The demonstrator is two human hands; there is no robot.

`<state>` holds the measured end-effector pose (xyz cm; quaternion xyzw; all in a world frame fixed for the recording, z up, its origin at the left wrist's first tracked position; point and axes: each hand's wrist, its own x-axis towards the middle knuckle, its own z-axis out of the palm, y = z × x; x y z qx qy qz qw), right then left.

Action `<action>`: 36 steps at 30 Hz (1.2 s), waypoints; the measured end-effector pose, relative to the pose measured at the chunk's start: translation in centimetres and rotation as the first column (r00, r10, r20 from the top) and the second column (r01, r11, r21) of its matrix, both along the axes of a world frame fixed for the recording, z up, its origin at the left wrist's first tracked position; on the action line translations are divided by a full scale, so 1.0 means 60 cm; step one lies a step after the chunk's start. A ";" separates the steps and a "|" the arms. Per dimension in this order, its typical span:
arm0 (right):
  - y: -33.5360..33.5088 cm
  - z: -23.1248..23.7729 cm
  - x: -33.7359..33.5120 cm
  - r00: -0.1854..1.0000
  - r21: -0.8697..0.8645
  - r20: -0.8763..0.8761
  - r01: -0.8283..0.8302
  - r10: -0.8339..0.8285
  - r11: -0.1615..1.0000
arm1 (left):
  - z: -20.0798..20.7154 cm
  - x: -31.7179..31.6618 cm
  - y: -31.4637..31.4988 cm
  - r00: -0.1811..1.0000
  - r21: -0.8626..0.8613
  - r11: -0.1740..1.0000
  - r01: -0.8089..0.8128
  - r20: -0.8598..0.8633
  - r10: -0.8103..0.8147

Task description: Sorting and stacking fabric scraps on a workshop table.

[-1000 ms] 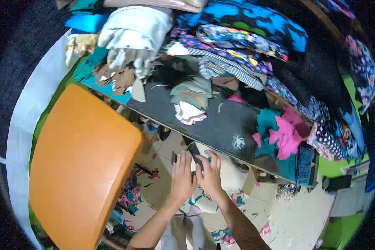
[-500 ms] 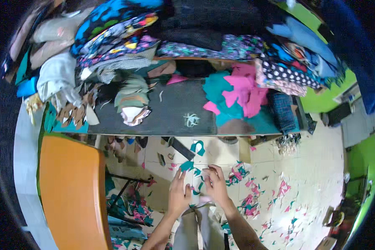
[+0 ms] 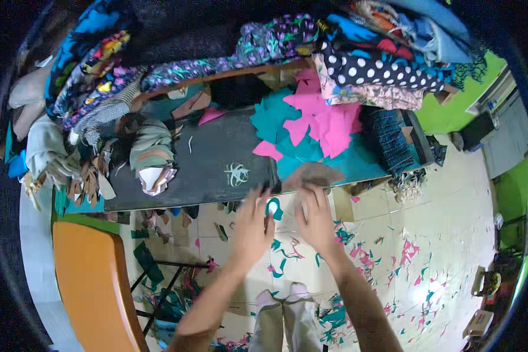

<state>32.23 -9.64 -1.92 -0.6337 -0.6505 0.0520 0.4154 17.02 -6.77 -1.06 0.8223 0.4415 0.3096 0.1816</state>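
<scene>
My left hand (image 3: 252,229) is raised in front of the dark tabletop's front edge (image 3: 188,206). Its fingers are stretched and blurred at the tips, the thumb is apart, and nothing shows in it. My right hand (image 3: 317,223) is beside it with fingers apart. Its fingertips overlap the lower edge of a brownish-grey flat piece (image 3: 314,176); whether they touch it, I cannot tell. Behind that lie teal cut pieces (image 3: 270,120) and a heap of pink cut pieces (image 3: 325,126). A small tangle of pale strips (image 3: 237,174) lies left of them on the table.
Folded printed fabrics (image 3: 276,44) line the shelf above the table. A stack of greenish pieces (image 3: 151,146) stands at the left, a dark plaid cloth (image 3: 387,141) at the right. An orange chair back (image 3: 94,287) is at lower left. Teal and pink scraps (image 3: 364,258) litter the floor.
Both hands have risen from low over the floor to the table's front edge. The view has shifted, so the table sits lower and further left. A teal scrap near my left fingertips is no longer there.
</scene>
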 end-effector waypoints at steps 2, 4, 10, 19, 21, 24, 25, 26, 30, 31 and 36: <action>0.059 -0.001 0.017 0.996 0.023 0.080 -0.036 0.034 0.999 | 0.013 0.025 0.050 1.000 0.052 0.999 -0.005 0.025 0.004; 0.125 -0.003 0.015 0.982 0.066 0.174 -0.089 0.076 0.994 | 0.029 0.037 0.092 0.999 0.110 0.994 0.023 0.032 -0.027; 0.217 -0.054 0.012 0.918 0.072 0.388 -0.126 0.089 0.989 | 0.018 0.068 0.117 0.996 0.032 0.999 -0.030 0.090 0.027; 0.196 -0.013 0.157 0.916 0.215 -0.353 0.275 -0.188 0.937 | 0.017 0.065 0.141 0.988 0.089 0.991 -0.096 0.126 0.084; 0.211 0.009 0.220 0.850 0.325 0.060 0.479 -0.524 0.815 | 0.017 0.073 0.151 0.991 0.122 0.988 -0.090 0.106 0.077; 0.224 0.026 0.229 0.773 0.318 0.344 0.437 -0.532 0.841 | 0.012 0.086 0.165 0.990 0.060 0.990 -0.125 0.078 0.120; 0.228 0.018 0.216 0.776 0.315 0.343 0.435 -0.529 0.843 | 0.007 0.090 0.172 0.993 0.105 0.987 -0.119 0.033 0.116; 0.231 0.013 0.188 0.850 0.287 0.404 0.234 -0.339 0.929 | 0.004 0.094 0.180 0.994 0.149 0.983 -0.110 -0.008 0.112; 0.241 0.016 0.118 0.772 0.153 0.636 -0.147 0.016 0.977 | -0.012 0.101 0.216 0.973 0.246 0.966 -0.073 -0.196 0.123; 0.248 0.005 0.126 0.769 0.152 0.639 -0.148 0.017 0.977 | -0.016 0.106 0.221 0.973 0.246 0.967 -0.075 -0.193 0.124; 0.271 -0.015 0.196 0.612 -0.061 0.780 -0.127 0.127 0.990 | -0.043 0.111 0.242 0.946 0.259 0.966 0.019 -0.317 0.067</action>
